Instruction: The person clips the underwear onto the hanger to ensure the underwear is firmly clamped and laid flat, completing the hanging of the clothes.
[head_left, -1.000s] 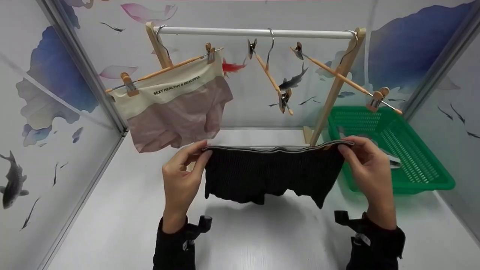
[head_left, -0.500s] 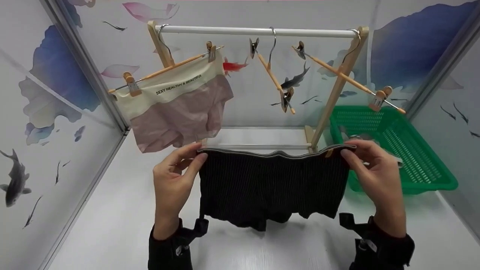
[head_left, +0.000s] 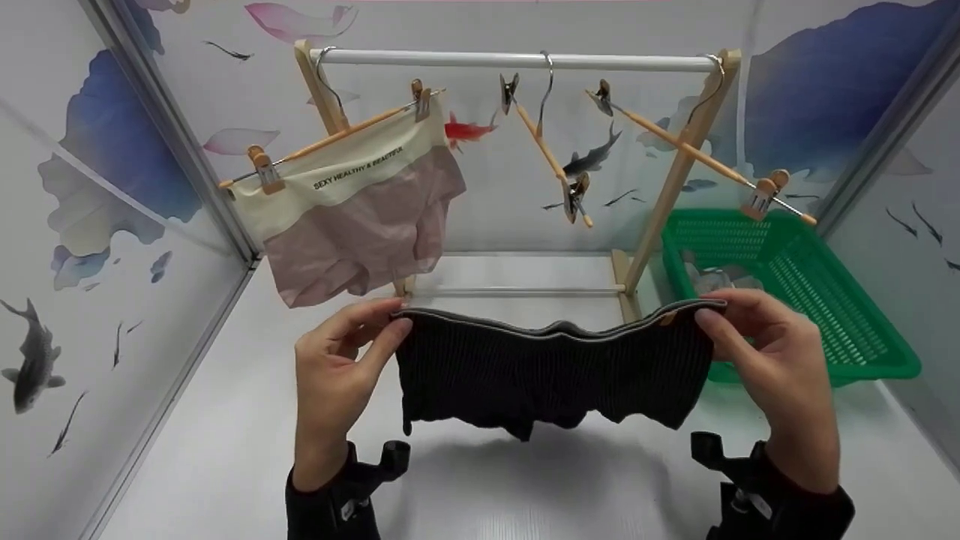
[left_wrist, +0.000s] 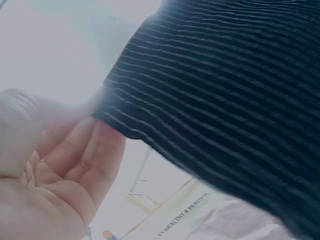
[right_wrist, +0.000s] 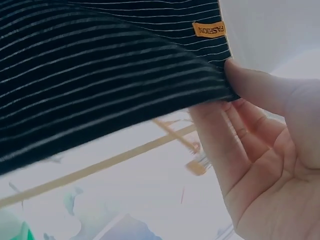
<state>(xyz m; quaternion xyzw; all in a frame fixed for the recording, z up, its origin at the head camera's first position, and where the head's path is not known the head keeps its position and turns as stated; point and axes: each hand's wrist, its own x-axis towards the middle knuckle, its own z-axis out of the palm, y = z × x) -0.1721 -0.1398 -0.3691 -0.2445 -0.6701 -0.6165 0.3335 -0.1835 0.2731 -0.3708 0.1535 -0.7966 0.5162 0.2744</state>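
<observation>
A pair of black underpants with thin pale stripes is stretched out in front of me, its grey-edged waistband uppermost and sagging in the middle. My left hand pinches one end of that band between thumb and fingers. The other end is pinched by my right hand. An orange tag reading FASHION shows near the right thumb in the right wrist view. In the left wrist view, the left thumb lies against the striped cloth, with fingers behind it. The garment's lower edge hangs above the white surface.
Behind stands a rack with a white rail. Pink and cream underpants hang at left from a clip hanger. A middle hanger and a right hanger carry bare clips. A green basket holding some cloth stands at right.
Both hands have drawn slightly apart and come lower and nearer, stretching the waistband wider. The black underpants dropped lower, their hem swinging nearer and then back up.
</observation>
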